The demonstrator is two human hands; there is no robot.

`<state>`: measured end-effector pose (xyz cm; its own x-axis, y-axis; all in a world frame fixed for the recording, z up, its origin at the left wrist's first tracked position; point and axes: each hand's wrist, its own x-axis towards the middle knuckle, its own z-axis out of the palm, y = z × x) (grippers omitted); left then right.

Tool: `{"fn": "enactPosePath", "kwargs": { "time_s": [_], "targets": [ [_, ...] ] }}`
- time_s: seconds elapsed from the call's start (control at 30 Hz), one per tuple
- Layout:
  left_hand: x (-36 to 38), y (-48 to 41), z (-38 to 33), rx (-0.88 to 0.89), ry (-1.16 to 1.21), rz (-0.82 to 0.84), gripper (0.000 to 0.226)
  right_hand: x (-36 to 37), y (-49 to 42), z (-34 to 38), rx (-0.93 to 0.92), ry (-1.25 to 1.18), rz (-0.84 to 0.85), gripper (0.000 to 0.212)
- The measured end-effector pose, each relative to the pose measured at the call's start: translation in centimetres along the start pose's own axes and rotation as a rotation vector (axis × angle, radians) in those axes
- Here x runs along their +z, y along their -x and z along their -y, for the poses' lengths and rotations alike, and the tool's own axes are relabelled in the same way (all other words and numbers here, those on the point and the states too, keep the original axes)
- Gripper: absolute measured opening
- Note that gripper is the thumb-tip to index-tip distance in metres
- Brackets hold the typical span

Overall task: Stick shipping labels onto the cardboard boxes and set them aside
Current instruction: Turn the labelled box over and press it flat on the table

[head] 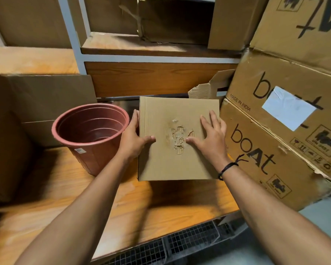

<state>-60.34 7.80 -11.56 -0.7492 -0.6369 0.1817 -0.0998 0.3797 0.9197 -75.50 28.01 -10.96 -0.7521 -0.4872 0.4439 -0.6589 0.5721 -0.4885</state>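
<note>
A small plain cardboard box (161, 165) stands on the wooden table (122, 203) in the middle of the view. Its top face has a torn, peeled patch (179, 139) at the centre. My left hand (131, 139) grips the box's left edge, thumb over the top and fingers down the side. My right hand (211, 134) lies flat on the top face, fingers spread, thumb touching the torn patch. No loose label shows on this box.
A red-brown plastic pot (90, 134) stands just left of the box. Large "boAt" printed cartons (275, 150) are stacked on the right, one bearing a white label (288, 109). More cartons (50, 98) and a shelf rack (157, 58) fill the back and left. A wire mesh (180, 243) runs below the table's front edge.
</note>
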Motion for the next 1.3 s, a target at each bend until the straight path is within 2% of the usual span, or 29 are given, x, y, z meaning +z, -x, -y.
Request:
{"fn": "enactPosePath", "kwargs": {
  "time_s": [0.33,0.5,0.7,0.97,1.3],
  "targets": [
    [1.6,-1.1,0.4,0.036,-0.027,-0.046,0.109,0.9,-1.1,-2.6,-0.032,-0.032,-0.005,0.081],
    [1.9,-1.7,-1.8,0.044,0.053,-0.050,0.090,-1.5,-5.0,-2.2,-0.014,-0.014,0.125,0.084],
    [2.4,-3.4,-4.0,0.047,0.039,-0.097,0.079,-4.4,-9.2,-1.7,0.035,0.036,0.285,0.082],
    [3.8,-4.1,-3.4,-0.002,0.061,-0.122,0.087,-3.2,-8.5,-3.6,0.012,-0.068,0.170,0.081],
    [4.4,-3.9,-2.2,0.006,0.111,-0.099,0.074,-2.0,-8.6,-4.7,0.010,-0.061,0.172,0.082]
  ]
}}
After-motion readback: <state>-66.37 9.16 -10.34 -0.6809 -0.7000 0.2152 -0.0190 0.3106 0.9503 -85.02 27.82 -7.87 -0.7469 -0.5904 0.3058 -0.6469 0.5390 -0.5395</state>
